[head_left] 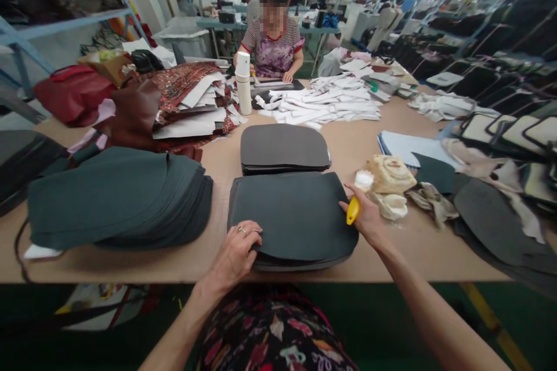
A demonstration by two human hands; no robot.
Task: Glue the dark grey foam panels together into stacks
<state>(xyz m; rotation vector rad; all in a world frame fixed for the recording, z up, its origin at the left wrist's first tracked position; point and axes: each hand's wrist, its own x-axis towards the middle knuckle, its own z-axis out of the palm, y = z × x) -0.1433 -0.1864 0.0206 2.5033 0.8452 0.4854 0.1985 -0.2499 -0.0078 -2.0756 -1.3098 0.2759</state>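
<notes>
A stack of dark grey-green sheets [291,208] with rounded corners lies on the table in front of me. My left hand [239,246], a ring on one finger, is closed at the stack's near left edge, its curled fingers gripping the top sheet. On the right side, my right hand [365,214] is closed around a yellow-handled brush [353,210]. A white tuft shows just beyond those fingers, and the fingertips meet the stack's right edge. Directly behind lies a second stack of grey pieces [282,146].
A tall pile of dark green pieces [113,197] stands at left, with patterned and brown material [183,93] behind it. A white bottle [244,87] stands upright. White strips [331,98] lie before a seated person [274,40]. At right sits a crumpled yellowish bundle [389,174].
</notes>
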